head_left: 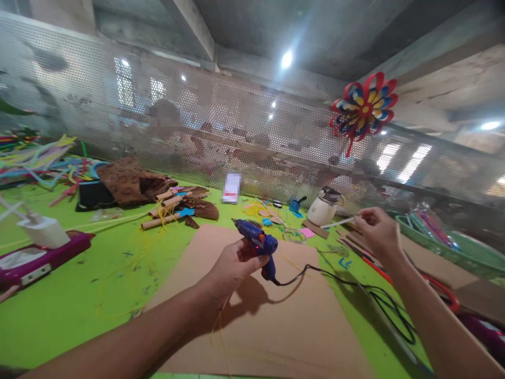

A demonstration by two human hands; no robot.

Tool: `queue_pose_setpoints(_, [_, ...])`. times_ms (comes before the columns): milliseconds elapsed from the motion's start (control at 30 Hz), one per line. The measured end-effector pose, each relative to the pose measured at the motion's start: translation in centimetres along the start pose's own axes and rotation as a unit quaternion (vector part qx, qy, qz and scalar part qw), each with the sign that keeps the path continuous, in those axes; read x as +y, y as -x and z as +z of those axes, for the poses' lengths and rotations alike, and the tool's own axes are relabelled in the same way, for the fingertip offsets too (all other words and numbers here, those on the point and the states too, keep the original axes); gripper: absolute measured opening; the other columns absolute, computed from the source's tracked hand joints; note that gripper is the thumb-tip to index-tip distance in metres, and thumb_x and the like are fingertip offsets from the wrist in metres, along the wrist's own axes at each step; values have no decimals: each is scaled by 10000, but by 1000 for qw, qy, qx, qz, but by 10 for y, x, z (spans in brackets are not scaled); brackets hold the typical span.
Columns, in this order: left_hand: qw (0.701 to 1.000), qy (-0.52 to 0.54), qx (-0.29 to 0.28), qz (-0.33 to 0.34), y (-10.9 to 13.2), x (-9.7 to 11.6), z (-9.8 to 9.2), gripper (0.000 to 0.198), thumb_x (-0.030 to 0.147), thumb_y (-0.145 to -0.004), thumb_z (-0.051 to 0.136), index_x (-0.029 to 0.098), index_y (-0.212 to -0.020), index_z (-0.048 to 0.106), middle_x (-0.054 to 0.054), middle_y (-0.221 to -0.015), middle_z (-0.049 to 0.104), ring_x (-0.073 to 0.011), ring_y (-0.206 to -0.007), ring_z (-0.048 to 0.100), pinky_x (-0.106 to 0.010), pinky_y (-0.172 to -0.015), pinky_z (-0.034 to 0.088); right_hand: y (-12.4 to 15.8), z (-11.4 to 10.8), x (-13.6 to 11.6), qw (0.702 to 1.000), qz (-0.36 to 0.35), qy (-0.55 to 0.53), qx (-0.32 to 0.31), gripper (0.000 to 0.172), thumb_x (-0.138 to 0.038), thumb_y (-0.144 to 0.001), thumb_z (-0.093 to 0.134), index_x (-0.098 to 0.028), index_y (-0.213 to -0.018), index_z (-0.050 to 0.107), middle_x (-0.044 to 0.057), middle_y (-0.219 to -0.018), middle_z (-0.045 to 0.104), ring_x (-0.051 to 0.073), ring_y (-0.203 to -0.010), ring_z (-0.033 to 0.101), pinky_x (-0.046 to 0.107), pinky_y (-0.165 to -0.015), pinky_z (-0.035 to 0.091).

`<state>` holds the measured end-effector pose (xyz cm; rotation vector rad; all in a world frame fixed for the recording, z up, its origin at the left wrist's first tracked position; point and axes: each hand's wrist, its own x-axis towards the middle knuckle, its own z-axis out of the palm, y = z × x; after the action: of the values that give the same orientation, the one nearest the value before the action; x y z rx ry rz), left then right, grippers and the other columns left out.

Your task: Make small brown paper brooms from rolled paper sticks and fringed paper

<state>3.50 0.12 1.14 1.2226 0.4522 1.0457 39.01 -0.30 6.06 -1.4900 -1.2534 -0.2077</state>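
Observation:
A blue hot glue gun (pixel 252 231) with a small red light is gripped in my left hand (pixel 229 271), above a brown cardboard sheet (pixel 284 326). Its nozzle points away to the upper left, and its black cord (pixel 335 272) trails off to the right. Between the fingertips of my right hand (pixel 379 231) is a thin whitish glue stick (pixel 338 222), held out roughly level to the left. Just behind the stick's tip stands a cream jug (pixel 321 209) with a dark lid. Yellow strands (pixel 220 334) hang below my left wrist.
Brown paper rolls with fan shapes (pixel 163 210) lie on the green table (pixel 98 284) at left, near a purple power strip (pixel 43 258) with a white plug. A green basket (pixel 453 245) and red-handled scissors (pixel 444 292) are at right. A perforated metal screen (pixel 252 121) stands behind.

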Motion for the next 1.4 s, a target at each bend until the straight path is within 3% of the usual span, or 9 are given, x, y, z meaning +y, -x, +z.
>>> queue_pose_setpoints(100, [1000, -1, -5, -14, 0, -2, 0, 331, 285, -645, 790, 136, -904, 648, -63, -815, 660, -156, -683, 575, -328, -677, 478, 5, 3, -17, 996, 30, -7, -82, 146, -211, -531, 640, -193, -673, 611, -38, -517, 554, 121, -477, 487, 234, -446, 380])
queue_pose_setpoints(200, [1000, -6, -12, -18, 0, -1, -1, 333, 281, -649, 788, 138, -918, 652, -70, -826, 668, -170, -712, 591, -337, -701, 477, -1, -3, -31, 987, 70, -42, -136, 142, -235, -554, 621, -173, -681, 631, -59, -440, 484, 95, -400, 410, 226, -400, 315])
queue_pose_setpoints(400, [1000, -14, -14, -16, 1, 0, -2, 308, 271, -659, 780, 144, -913, 659, -73, -850, 681, -177, -750, 604, -347, -757, 472, 1, -16, -66, 959, 67, -131, -244, 254, -377, -626, 704, -158, -750, 676, 7, -576, 580, 116, -494, 498, 259, -491, 418])
queue_pose_setpoints(533, [1000, -22, -7, -16, -1, 0, -2, 346, 260, -632, 791, 146, -936, 670, -91, -899, 693, -202, -808, 613, -357, -784, 466, 35, 12, -84, 941, 42, -138, -306, 239, -387, -654, 734, -169, -746, 697, -4, -572, 586, 107, -502, 498, 238, -494, 419])
queue_pose_setpoints(667, [1000, -26, 6, -14, -1, -1, -1, 323, 263, -642, 783, 156, -929, 682, -94, -936, 695, -211, -853, 618, -362, -818, 456, 69, 47, -77, 926, 23, -148, -346, 272, -424, -690, 707, -155, -659, 686, -1, -535, 574, 112, -474, 497, 237, -459, 416])
queue_pose_setpoints(800, [1000, -18, 17, -17, -1, -3, -2, 302, 271, -660, 773, 152, -916, 665, -80, -876, 686, -178, -757, 608, -338, -756, 460, 82, 48, -76, 944, 4, -159, -288, 265, -405, -742, 684, -143, -695, 689, 8, -541, 578, 124, -482, 510, 245, -452, 419])
queue_pose_setpoints(933, [999, -24, 10, -24, 0, -3, -4, 340, 313, -689, 753, 124, -952, 652, -67, -791, 665, -153, -672, 579, -304, -671, 434, 96, 24, -110, 958, -42, -242, -148, 136, -288, -827, 633, -161, -841, 680, 29, -652, 647, 150, -556, 590, 279, -522, 501])
queue_pose_setpoints(1167, [999, -22, 20, -35, 1, -3, -6, 372, 344, -703, 751, 119, -982, 652, -77, -834, 668, -158, -702, 580, -305, -684, 429, 135, 6, -151, 966, -193, -167, -47, 153, -148, -839, 576, -218, -911, 691, 30, -696, 700, 212, -717, 674, 349, -640, 576])
queue_pose_setpoints(1400, [999, -20, 7, -46, 0, -4, -6, 423, 371, -671, 775, 128, -992, 647, -73, -838, 669, -155, -706, 578, -305, -683, 431, 136, 10, -150, 957, -233, -164, -47, 214, -88, -830, 571, -230, -950, 676, 16, -739, 712, 189, -716, 682, 325, -633, 591])
